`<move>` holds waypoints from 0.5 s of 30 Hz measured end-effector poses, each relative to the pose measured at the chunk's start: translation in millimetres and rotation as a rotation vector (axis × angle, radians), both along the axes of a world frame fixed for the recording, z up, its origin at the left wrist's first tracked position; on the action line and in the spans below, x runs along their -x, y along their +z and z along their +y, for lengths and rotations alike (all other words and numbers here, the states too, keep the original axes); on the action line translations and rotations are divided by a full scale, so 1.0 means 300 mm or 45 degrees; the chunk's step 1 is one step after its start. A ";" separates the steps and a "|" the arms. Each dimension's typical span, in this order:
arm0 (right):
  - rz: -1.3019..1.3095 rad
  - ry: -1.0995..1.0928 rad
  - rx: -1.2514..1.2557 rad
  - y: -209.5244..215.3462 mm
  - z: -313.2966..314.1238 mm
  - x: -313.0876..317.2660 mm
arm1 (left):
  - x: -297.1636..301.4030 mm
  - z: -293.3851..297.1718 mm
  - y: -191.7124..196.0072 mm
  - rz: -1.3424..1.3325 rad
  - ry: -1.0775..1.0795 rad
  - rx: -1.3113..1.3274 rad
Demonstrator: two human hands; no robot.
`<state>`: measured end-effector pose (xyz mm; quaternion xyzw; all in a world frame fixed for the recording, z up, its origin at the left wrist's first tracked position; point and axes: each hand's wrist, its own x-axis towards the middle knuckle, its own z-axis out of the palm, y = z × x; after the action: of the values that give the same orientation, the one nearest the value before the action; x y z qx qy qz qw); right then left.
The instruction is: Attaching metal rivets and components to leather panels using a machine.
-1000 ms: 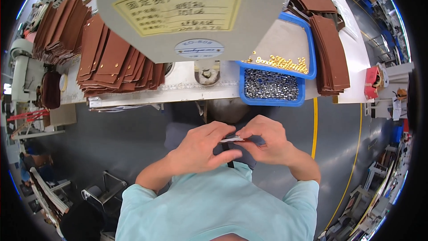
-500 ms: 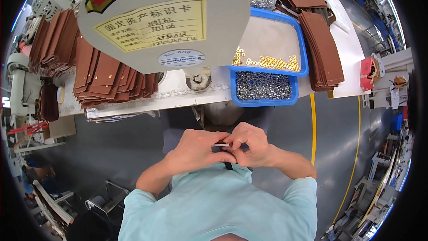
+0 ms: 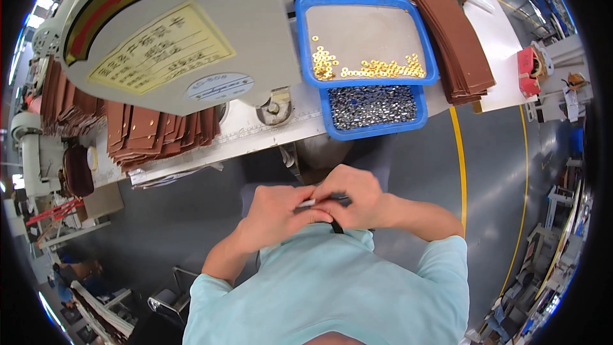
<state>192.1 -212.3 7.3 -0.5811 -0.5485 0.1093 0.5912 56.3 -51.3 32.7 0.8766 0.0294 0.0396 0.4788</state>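
Note:
Close in front of my shirt, my two hands meet with their fingertips together. My left hand [image 3: 271, 214] is closed, pinching a small, thin white strip-like thing [image 3: 306, 203] between thumb and fingers; its kind is too small to tell. My right hand [image 3: 354, 195] is closed too, its thumb and curled fingers pressed up to the strip's right end. Whatever the right fingers hold is hidden, with a dark patch showing between them. Both hands are held off the worktable, just short of its front edge.
A pale press-like machine [image 3: 172, 32] stands on the worktable [image 3: 249, 134]. Brown leather-like pieces lie in stacks at left [image 3: 156, 134] and right [image 3: 456, 45]. A blue tray [image 3: 364, 19] of gold rings overlaps a blue tray [image 3: 377, 105] of silvery parts. A metal-framed chair [image 3: 169, 300] stands at lower left.
The view has turned and shifted, so the machine and trays sit further left. My hands stay together; the right fingers have slid over more of the white strip, leaving less of it visible.

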 end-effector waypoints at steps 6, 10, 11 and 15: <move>0.337 0.187 0.778 0.041 -0.088 -0.200 | 0.075 0.105 -0.013 0.178 0.597 0.491; 0.953 0.203 0.915 -0.051 -0.127 -0.213 | 0.122 0.166 -0.049 -0.049 0.895 0.878; 0.942 0.226 0.914 -0.053 -0.138 -0.212 | 0.129 0.161 -0.053 -0.062 0.915 0.871; 0.743 0.135 1.000 -0.072 -0.127 -0.204 | 0.184 0.180 -0.095 0.068 0.886 0.780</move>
<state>253.4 -250.5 -14.2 -0.6764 -0.3063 0.4960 0.4501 1.1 2.7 4.1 0.6334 0.3444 0.1649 0.6730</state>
